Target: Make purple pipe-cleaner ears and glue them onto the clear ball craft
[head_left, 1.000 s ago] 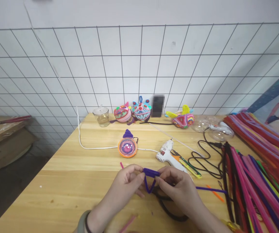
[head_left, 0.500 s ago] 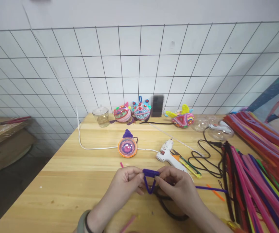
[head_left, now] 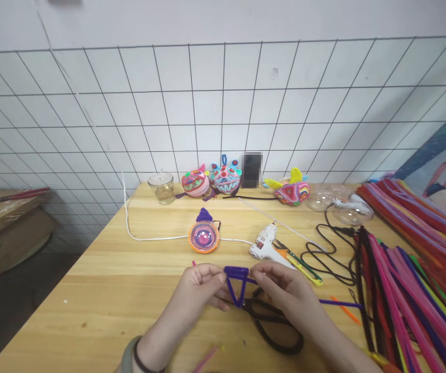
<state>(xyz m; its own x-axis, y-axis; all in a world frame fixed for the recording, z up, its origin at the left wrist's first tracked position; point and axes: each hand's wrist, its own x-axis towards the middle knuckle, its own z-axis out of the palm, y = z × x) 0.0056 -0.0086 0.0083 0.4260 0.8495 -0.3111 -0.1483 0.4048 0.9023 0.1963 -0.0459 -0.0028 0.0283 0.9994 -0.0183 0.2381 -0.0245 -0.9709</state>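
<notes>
My left hand [head_left: 204, 285] pinches the upper left corner of a purple pipe cleaner [head_left: 237, 271] bent into a small triangle, its point hanging down. At the other side, my right hand [head_left: 283, 290] has thumb and forefinger closed on the pipe cleaner's strand, which runs right from the triangle; a purple length comes out beyond this hand. Under the hands lie black-handled scissors [head_left: 281, 336], partly covered. Ahead on the table is a round orange-rimmed ornament [head_left: 203, 237] with a purple triangle [head_left: 203, 214] of coiled pipe cleaner at its top.
A white glue gun [head_left: 265, 243] lies beyond my right hand, beside a yellow-green cutter [head_left: 304, 269] and a black cord [head_left: 324, 254]. Bundles of coloured pipe cleaners [head_left: 405, 290] fill the right side. Finished ornaments [head_left: 226, 178] and a glass cup [head_left: 161, 189] stand along the wall.
The purple triangle has shifted slightly up and left. My right hand has drawn a little away from its corner, with a strand now showing between. More of the scissors shows.
</notes>
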